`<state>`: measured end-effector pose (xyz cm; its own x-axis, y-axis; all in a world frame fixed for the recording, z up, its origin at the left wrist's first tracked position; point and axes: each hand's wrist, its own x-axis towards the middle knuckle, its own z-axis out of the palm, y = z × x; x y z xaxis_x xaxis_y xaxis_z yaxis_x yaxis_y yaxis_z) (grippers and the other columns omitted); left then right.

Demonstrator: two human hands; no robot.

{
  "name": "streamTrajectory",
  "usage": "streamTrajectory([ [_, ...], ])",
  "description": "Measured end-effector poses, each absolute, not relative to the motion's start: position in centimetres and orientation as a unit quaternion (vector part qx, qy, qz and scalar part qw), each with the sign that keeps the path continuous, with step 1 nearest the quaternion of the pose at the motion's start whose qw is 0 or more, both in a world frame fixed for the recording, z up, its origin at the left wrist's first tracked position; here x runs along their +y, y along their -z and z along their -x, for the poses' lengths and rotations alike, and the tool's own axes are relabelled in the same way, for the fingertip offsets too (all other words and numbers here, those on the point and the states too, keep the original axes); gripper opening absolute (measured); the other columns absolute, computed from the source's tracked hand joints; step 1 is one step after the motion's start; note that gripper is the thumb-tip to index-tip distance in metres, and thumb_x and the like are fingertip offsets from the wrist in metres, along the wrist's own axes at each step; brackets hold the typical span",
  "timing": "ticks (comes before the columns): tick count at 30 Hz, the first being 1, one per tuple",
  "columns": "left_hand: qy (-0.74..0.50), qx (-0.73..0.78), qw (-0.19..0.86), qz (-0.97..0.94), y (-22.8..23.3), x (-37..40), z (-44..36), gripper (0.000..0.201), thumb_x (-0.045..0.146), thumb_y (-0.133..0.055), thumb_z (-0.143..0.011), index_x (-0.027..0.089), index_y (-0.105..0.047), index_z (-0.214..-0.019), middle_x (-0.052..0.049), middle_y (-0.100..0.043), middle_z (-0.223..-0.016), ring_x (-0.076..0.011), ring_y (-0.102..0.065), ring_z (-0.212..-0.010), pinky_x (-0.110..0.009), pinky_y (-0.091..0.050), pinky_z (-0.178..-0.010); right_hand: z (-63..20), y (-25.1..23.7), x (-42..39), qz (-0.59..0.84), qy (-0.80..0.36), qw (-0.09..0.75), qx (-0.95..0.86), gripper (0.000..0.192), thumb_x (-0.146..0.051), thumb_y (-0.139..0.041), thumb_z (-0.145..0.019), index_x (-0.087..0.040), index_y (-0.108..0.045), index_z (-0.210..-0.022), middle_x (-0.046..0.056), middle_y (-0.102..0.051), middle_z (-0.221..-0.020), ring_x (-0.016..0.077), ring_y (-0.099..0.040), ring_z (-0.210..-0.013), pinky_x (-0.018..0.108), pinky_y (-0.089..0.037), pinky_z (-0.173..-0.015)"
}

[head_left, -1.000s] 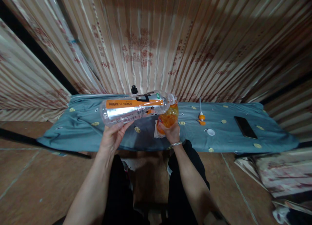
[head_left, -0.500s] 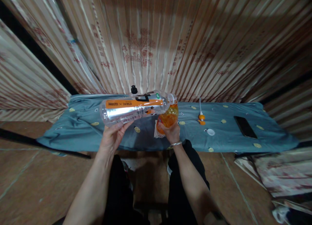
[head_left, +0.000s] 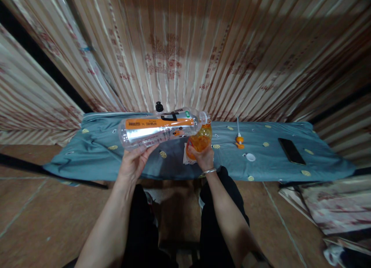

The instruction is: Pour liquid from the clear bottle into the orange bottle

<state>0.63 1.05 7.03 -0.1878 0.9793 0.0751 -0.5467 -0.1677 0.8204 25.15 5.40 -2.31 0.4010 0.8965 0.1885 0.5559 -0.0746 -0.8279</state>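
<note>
My left hand (head_left: 137,159) grips a large clear plastic bottle (head_left: 159,127) from below, near its base. This bottle has an orange and silver label and lies nearly level, its open mouth pointing right. Its neck meets the top of an orange bottle (head_left: 201,138), which my right hand (head_left: 204,156) is closed around. The orange bottle is see-through and stands roughly upright over a folded tissue (head_left: 189,159). Whether any liquid passes between the two mouths I cannot make out.
A blue cloth (head_left: 92,144) with yellow prints covers the table. A black cap (head_left: 159,106) is behind the bottles. To the right are an orange pump top (head_left: 239,141) with a pale tube, a white disc-like lid (head_left: 250,157) and a black phone (head_left: 291,151). Pleated curtains (head_left: 188,47) hang behind.
</note>
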Motion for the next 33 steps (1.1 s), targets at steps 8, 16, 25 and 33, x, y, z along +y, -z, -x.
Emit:
streamTrajectory([
  [8,-0.7,0.338,0.548,-0.31,-7.18,1.01,-0.82,0.079,0.031,-0.106,-0.046,0.025,-0.079,-0.12,-0.011,-0.084,-0.117,-0.0356,-0.079,-0.112,-0.05,-0.065,-0.103,-25.28,2.62,5.53,0.695,-0.19,0.462,-0.517,0.075,-0.06,-0.082,-0.067,-0.015,-0.06,-0.122,0.018,-0.079,-0.105,0.039,-0.079,-0.1,0.056,-0.063,-0.092],
  [16,-0.7,0.341,0.547,-0.307,-7.06,1.05,-0.69,0.069,0.03,-0.106,-0.046,0.023,-0.081,-0.11,-0.011,-0.084,-0.113,-0.0355,-0.08,-0.11,-0.05,-0.064,-0.102,-25.06,2.47,5.34,0.704,-0.171,0.464,-0.51,0.076,-0.06,-0.082,-0.066,-0.016,-0.058,-0.123,0.017,-0.079,-0.105,0.0369,-0.079,-0.1,0.051,-0.064,-0.088],
  [25,-0.693,0.35,0.548,-0.312,-7.2,0.94,-0.85,0.078,0.035,-0.107,-0.044,0.023,-0.08,-0.116,-0.012,-0.083,-0.12,-0.0394,-0.075,-0.122,-0.055,-0.058,-0.112,-25.26,2.27,5.32,0.704,-0.186,0.448,-0.518,0.079,-0.06,-0.08,-0.066,-0.013,-0.058,-0.126,0.018,-0.078,-0.103,0.0387,-0.078,-0.102,0.054,-0.063,-0.091],
  [33,-0.69,0.341,0.551,-0.323,-6.94,0.94,-0.5,0.079,0.03,-0.104,-0.052,0.024,-0.076,-0.126,-0.013,-0.081,-0.123,-0.0421,-0.072,-0.128,-0.06,-0.056,-0.113,-25.42,2.67,5.48,0.692,-0.193,0.463,-0.519,0.075,-0.058,-0.083,-0.067,-0.016,-0.057,-0.124,0.018,-0.077,-0.108,0.0406,-0.077,-0.104,0.057,-0.063,-0.091],
])
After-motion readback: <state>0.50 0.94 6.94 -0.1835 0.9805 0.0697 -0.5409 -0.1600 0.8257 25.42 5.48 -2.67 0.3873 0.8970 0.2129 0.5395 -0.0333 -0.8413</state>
